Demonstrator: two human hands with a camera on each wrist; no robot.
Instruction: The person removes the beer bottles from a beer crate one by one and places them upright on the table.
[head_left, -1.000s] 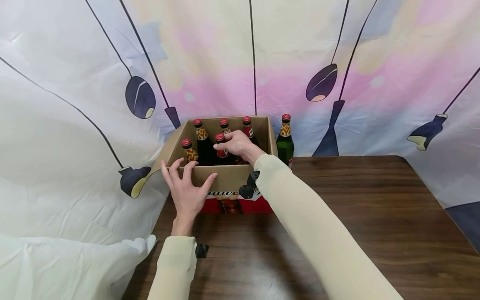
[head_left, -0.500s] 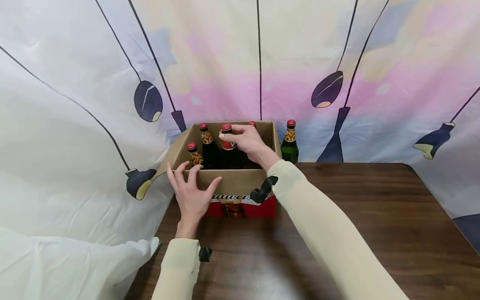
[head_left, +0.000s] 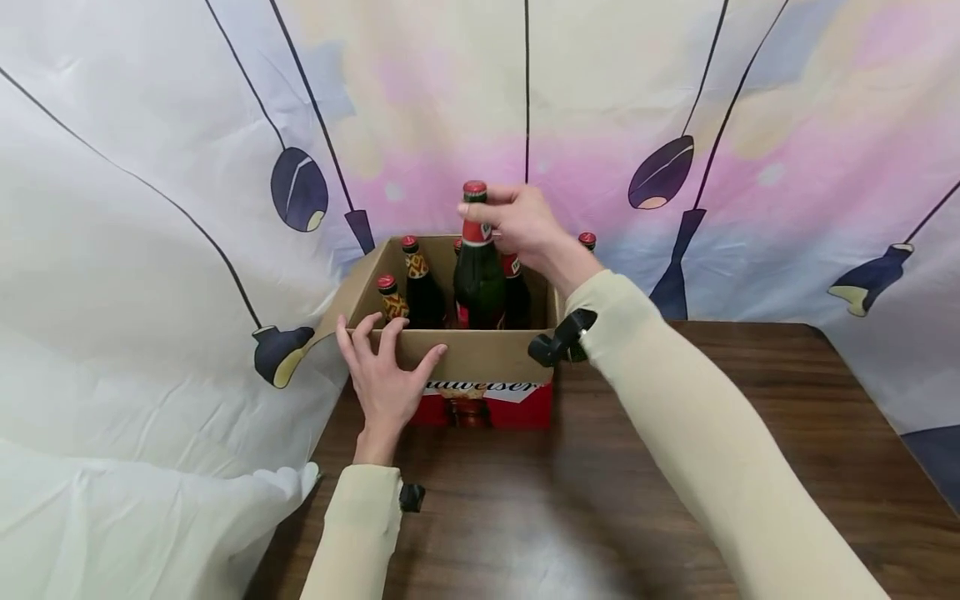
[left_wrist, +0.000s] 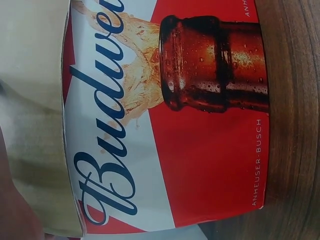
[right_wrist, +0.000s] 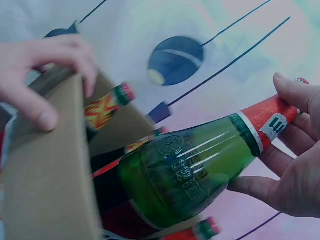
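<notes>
The green beer bottle (head_left: 478,279) stood almost upright at the mouth of the Budweiser box (head_left: 517,408), its red cap and its red neck label well above the cardboard rim. Its lower part was inside the box, and the base was hidden from me behind the front side. The right hand (head_left: 525,221) was pinching this bottle by the neck, with the thumb on one side and the fingers on the other, and one finger touched the glass shoulder.

The left hand (head_left: 386,383) had its fingers spread and bent over the front rim, near the left corner, while the thumb lay on the outer face, so that the cardboard was gripped between them.

Around the held bottle, inside the same box, I could count four others: two at the left with yellow patterned necks (head_left: 417,267), one mostly hidden behind, and one with a red neck label (head_left: 512,265) just at the right. One more bottle (head_left: 587,240) was outside, beside the right wall, partly covered by the right arm.

The box rested on a dark wooden table (head_left: 750,417). Behind it hung a pastel cloth (head_left: 450,100) printed with dark lamps. Both sleeves (head_left: 667,400) were cream.
</notes>
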